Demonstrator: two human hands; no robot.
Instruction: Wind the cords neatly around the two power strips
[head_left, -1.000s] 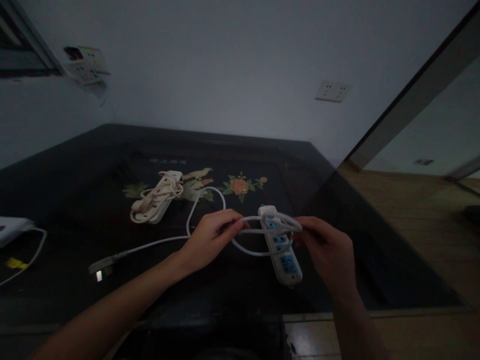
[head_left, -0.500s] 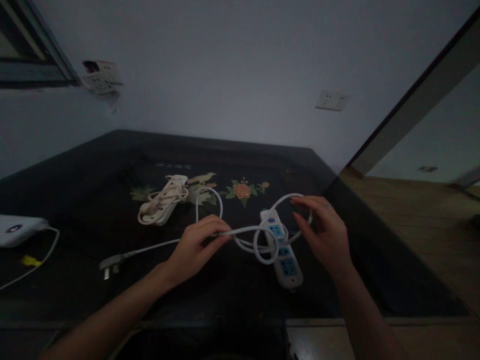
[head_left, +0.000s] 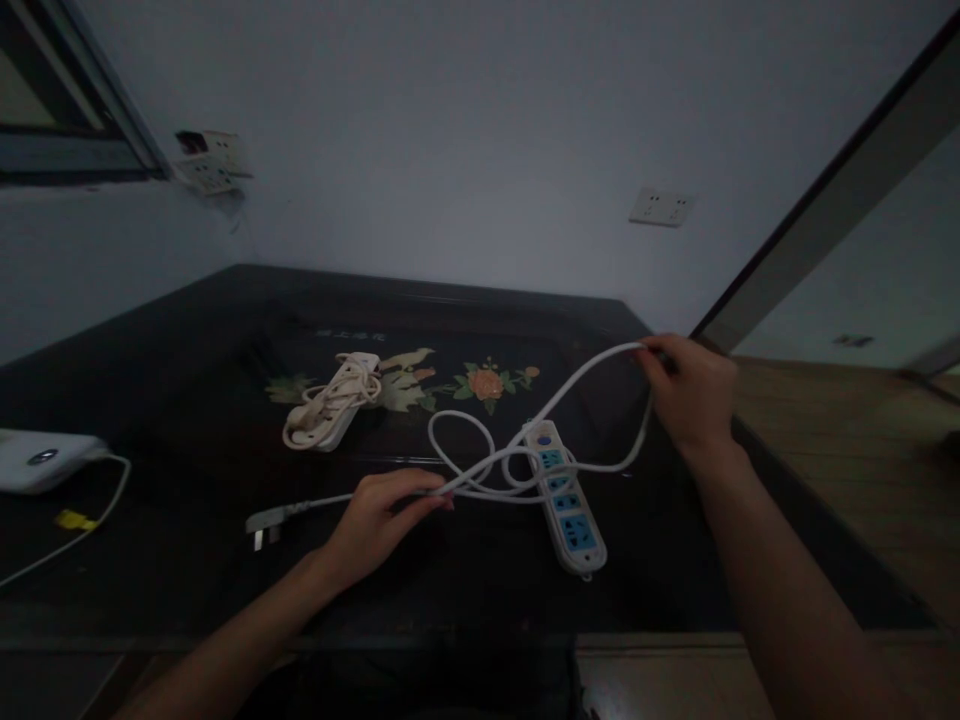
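Observation:
A white power cord (head_left: 577,377) runs in loose loops between my hands. My left hand (head_left: 390,508) pinches it low at the centre, and the three-pin plug (head_left: 270,520) lies on the table to the left of that hand. Higher up at the right, my right hand (head_left: 688,392) grips another stretch of the cord, lifted off the table. Under the loops rests a white power strip (head_left: 577,540) with blue sockets, its upper part partly covered by cord.
A second power strip (head_left: 334,410) wrapped in its own cord lies left of centre on the dark table (head_left: 465,590). A white device (head_left: 45,458) with a cable and yellow tag (head_left: 75,520) is at the left. Wall sockets (head_left: 662,207) are beyond the table.
My right hand has moved up and to the right, pulling out a longer arc of cord. The loops shifted, and the plug slid right towards my left hand.

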